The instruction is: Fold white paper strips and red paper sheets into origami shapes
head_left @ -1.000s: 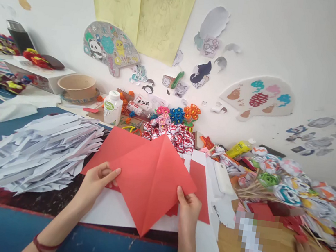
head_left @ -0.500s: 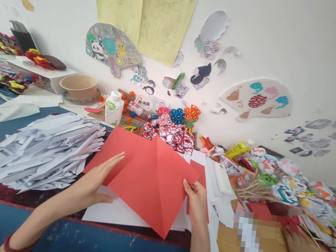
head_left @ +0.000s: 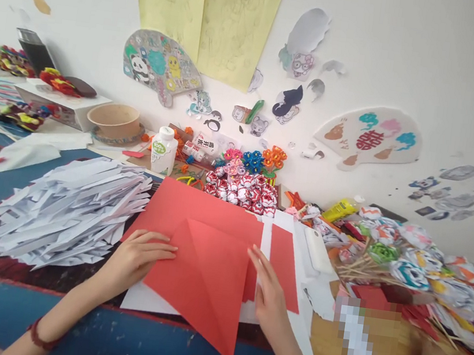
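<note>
One crease (head_left: 206,281) is in the red sheet (head_left: 224,275), otherwise unfolded, with the left hand (head_left: 135,258) over its edge, grip unclear, and the right hand (head_left: 268,296) spread loosely alongside.

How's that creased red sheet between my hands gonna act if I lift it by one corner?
The creased red sheet is probably light and a bit floppy, since it looks like thin paper. It would likely bend first along the visible crease. It may slide easily over the white paper beneath.
</note>
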`<act>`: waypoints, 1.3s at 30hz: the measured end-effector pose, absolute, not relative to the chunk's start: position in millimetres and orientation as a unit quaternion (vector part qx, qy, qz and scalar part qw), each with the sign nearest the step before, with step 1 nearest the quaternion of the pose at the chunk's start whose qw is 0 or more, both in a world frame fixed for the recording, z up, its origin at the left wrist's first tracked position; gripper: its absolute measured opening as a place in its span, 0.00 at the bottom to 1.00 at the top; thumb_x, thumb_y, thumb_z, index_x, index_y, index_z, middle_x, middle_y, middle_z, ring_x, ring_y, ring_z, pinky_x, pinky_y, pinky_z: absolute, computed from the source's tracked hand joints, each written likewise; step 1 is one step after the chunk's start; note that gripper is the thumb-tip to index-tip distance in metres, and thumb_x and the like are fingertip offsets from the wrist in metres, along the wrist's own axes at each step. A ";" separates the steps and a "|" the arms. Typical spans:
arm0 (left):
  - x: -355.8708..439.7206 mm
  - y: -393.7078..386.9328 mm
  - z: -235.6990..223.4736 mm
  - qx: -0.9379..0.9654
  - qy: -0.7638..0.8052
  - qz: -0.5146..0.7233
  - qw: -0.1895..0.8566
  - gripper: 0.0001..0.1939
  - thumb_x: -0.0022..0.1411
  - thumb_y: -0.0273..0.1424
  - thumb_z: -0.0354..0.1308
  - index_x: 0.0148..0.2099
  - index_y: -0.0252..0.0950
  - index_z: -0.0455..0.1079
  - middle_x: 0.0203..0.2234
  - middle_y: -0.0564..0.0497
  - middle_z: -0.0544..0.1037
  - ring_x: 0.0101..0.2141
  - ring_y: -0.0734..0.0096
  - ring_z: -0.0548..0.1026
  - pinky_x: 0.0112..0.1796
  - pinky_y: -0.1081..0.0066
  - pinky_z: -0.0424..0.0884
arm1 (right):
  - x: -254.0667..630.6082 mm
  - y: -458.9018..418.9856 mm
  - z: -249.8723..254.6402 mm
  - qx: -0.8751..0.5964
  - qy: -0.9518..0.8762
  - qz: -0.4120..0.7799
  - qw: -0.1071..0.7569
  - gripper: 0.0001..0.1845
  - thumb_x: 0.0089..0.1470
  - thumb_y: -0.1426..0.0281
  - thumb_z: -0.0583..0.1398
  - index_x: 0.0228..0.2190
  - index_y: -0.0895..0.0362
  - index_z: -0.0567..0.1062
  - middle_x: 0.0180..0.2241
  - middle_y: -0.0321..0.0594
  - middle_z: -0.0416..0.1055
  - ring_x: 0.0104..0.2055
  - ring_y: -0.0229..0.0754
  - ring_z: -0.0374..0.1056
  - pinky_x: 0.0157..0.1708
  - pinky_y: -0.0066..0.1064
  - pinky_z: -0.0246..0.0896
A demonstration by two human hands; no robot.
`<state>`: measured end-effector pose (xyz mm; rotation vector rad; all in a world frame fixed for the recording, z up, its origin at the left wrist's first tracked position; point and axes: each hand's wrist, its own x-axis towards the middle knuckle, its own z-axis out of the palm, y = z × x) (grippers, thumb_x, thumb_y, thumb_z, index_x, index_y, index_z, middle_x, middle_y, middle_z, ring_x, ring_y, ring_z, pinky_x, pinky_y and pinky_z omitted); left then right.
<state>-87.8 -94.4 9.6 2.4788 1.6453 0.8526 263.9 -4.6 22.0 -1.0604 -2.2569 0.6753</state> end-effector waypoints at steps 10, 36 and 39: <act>-91.3 -97.2 -0.6 0.755 0.551 0.344 0.096 0.18 0.63 0.25 0.52 0.51 0.46 0.76 0.44 0.51 0.81 0.48 0.65 0.76 0.50 0.66 0.72 | 256.9 -46.1 26.0 -0.268 -0.923 0.145 0.234 0.37 0.54 0.84 0.48 0.61 0.48 0.64 0.65 0.39 0.58 0.67 0.47 0.52 0.61 0.47 0.58; -47.7 -61.9 -0.2 0.822 0.544 0.164 -0.028 0.26 0.65 0.47 0.54 0.60 0.39 0.69 0.57 0.42 0.72 0.58 0.54 0.69 0.54 0.58 0.65 | 338.9 -44.3 67.5 -0.354 -0.851 -0.100 0.375 0.19 0.66 0.64 0.53 0.56 0.46 0.72 0.47 0.43 0.77 0.45 0.49 0.75 0.42 0.38 0.72; -48.3 -60.4 0.8 0.815 0.548 0.184 -0.031 0.26 0.65 0.47 0.55 0.59 0.39 0.69 0.56 0.41 0.73 0.54 0.54 0.73 0.53 0.58 0.66 | 350.3 -39.5 63.9 -0.359 -0.853 -0.158 0.345 0.22 0.67 0.69 0.49 0.59 0.45 0.69 0.49 0.40 0.77 0.48 0.47 0.73 0.50 0.38 0.67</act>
